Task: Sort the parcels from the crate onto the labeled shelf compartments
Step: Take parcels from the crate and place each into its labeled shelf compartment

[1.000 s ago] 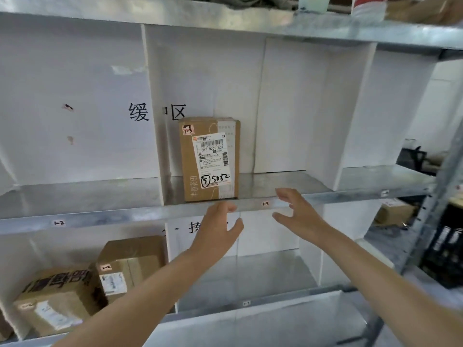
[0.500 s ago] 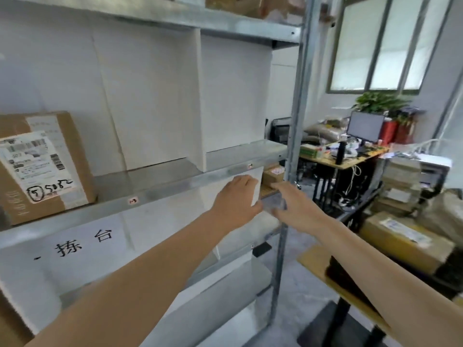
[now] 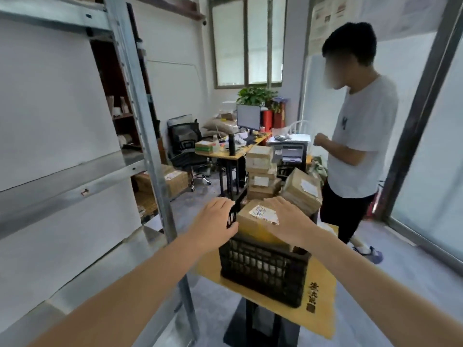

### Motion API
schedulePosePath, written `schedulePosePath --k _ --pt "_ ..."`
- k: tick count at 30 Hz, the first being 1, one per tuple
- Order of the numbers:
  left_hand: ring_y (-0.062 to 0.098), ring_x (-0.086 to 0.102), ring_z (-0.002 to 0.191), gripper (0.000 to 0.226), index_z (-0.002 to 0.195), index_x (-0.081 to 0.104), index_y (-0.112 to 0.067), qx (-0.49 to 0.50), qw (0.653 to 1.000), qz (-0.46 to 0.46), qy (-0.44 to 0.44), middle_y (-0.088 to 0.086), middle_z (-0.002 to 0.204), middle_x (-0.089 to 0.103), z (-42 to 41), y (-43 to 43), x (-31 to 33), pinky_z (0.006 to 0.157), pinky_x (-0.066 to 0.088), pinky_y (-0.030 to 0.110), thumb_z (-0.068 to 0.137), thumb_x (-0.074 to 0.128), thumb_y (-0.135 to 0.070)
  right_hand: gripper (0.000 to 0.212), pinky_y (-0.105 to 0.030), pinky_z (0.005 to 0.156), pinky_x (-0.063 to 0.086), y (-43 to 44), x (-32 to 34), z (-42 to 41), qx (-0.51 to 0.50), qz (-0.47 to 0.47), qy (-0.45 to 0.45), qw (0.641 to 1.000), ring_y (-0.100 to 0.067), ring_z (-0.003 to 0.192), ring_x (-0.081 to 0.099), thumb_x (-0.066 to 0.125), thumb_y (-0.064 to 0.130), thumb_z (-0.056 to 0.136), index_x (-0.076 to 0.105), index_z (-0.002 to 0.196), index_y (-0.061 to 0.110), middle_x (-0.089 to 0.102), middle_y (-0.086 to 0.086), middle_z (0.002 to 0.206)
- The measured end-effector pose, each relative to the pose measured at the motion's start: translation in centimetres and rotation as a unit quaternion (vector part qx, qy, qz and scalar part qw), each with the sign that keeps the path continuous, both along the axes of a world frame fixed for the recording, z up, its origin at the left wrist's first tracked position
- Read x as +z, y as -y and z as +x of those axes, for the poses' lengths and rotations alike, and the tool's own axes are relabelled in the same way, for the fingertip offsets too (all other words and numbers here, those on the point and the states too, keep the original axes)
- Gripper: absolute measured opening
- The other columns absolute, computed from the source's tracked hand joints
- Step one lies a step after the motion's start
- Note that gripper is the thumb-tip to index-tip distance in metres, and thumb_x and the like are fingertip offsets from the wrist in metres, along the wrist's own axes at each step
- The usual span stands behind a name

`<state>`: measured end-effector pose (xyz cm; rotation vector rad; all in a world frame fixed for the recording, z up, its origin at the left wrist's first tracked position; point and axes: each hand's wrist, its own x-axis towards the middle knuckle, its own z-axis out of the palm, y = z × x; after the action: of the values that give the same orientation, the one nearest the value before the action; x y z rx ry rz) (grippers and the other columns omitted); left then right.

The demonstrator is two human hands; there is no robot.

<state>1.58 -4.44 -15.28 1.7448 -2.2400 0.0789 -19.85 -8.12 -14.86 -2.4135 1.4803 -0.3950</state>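
Note:
A black plastic crate (image 3: 263, 266) stands on a small wooden table (image 3: 318, 314) in front of me. A brown cardboard parcel (image 3: 253, 221) with a white label sticks up out of it. My left hand (image 3: 213, 221) rests on the crate's left rim beside the parcel, fingers curled over the edge. My right hand (image 3: 288, 221) lies flat on the parcel's right side, touching it. The metal shelf (image 3: 62, 186) with white dividers fills the left of the view; its compartments seen here hold nothing.
A person in a white T-shirt (image 3: 363, 136) stands just right of the crate. Behind the crate is a stack of parcels (image 3: 265, 176), then a desk with a monitor (image 3: 248, 117) and an office chair (image 3: 185, 146). A shelf upright (image 3: 150, 156) stands left of the crate.
My view has swung right from the shelf with its standing parcel to the crate. Both hands moved from the shelf edge to the crate and the top parcel.

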Motion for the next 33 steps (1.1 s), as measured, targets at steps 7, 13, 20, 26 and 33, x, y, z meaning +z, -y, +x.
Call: schedulePosePath --k 7,13,20,26,33 --pt "0.015 0.029 0.137 0.056 0.145 0.035 -0.017 -0.022 0.999 0.029 -0.008 -0.003 0.146 0.038 -0.4 7.9 -3.7 0.111 0.027 0.029 0.096 0.049 -0.041 0.065 -0.034 0.111 0.031 6.2 -4.1 -2.0 -0.092 0.060 -0.010 0.994 -0.023 0.143 0.030 0.053 0.037 0.098 0.022 0.153 0.021 0.024 -0.002 0.158" --pt "0.017 0.032 0.136 0.056 0.145 0.035 -0.014 -0.042 0.996 0.073 -0.027 0.000 0.147 0.038 0.9 15.7 -6.7 0.112 0.030 0.032 0.096 0.048 -0.040 0.069 -0.034 0.106 0.034 11.2 -7.3 -2.2 -0.206 0.151 0.010 0.967 -0.027 0.140 0.031 0.052 0.038 0.098 0.020 0.153 0.011 0.023 -0.008 0.156" --pt "0.020 0.034 0.134 0.058 0.144 0.031 -0.014 -0.024 0.976 0.186 -0.110 0.002 0.148 0.032 0.9 21.9 -10.3 0.103 0.039 0.037 0.096 0.048 -0.041 0.062 -0.036 0.095 0.052 13.4 -10.8 -2.9 -0.329 0.344 0.185 0.860 -0.024 0.124 0.051 0.059 0.040 0.095 0.037 0.142 0.007 0.046 -0.007 0.142" --pt "0.022 0.053 0.115 0.063 0.146 0.025 -0.017 0.002 0.940 0.270 -0.208 0.003 0.137 0.044 0.2 23.4 -12.9 0.091 0.050 0.037 0.094 0.050 -0.044 0.066 -0.043 0.099 0.052 13.7 -13.1 -2.3 -0.371 0.409 0.285 0.783 -0.025 0.125 0.051 0.057 0.055 0.091 0.040 0.143 0.017 0.050 -0.005 0.139" --pt "0.023 0.059 0.107 0.062 0.143 0.034 -0.014 0.064 0.887 0.334 -0.312 0.005 0.126 0.056 -0.2 23.8 -13.6 0.087 0.051 0.037 0.094 0.048 -0.049 0.092 -0.046 0.113 0.037 12.7 -14.8 -2.3 -0.374 0.470 0.358 0.715 -0.031 0.133 0.044 0.060 0.074 0.076 0.035 0.147 0.022 0.044 -0.010 0.146"
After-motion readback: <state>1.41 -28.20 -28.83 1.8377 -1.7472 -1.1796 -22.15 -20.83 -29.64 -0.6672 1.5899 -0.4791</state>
